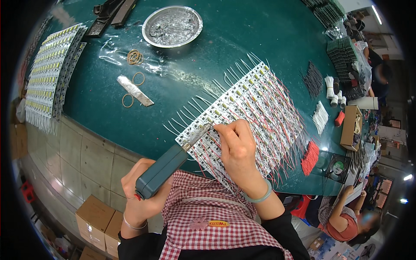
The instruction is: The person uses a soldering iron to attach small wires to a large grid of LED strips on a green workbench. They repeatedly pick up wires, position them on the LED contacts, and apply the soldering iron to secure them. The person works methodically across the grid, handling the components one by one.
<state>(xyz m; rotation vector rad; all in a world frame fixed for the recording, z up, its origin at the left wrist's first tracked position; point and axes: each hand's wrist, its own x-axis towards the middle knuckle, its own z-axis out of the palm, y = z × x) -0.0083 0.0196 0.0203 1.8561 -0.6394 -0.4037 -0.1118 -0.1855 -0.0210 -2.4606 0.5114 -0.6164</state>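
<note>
My left hand (139,207) is wrapped round a dark green soldering gun (161,171). Its metal tip reaches up and right onto a white circuit board panel (236,96) with rows of small yellowish parts. Thin white wires stick out along the panel's far edge, and many red and white wires (277,123) lie over its right side. Just right of the tip, my right hand (239,149) has thumb and forefinger pinched together low over the panel. Whatever those fingertips hold is too small to make out.
A metal bowl (147,27) of silvery scraps stands at the far side, with rubber bands (134,57) and a flat silvery strip (133,89) nearer. Similar panels (52,69) stand at left. Bundles of black, white and red wires (310,158) lie at right. A person (346,223) works beyond.
</note>
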